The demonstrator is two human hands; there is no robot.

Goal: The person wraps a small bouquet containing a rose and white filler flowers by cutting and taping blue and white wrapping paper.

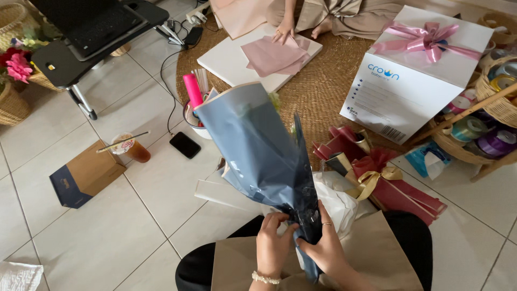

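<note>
Pinching the neck of the blue paper bouquet wrap (258,151), left hand (272,245) and right hand (323,242) both grip it.

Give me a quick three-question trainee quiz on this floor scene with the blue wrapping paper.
1. True or false: both hands grip the blue paper-wrapped bouquet at its narrow base.
2. Which colour is the satin ribbon bow on the big white cardboard box? A green, B pink, C black.
3. What lies beside the black phone on the tiled floor?

Key: 1 true, left hand and right hand. 2 B. 3 iced drink cup with straw.
</note>
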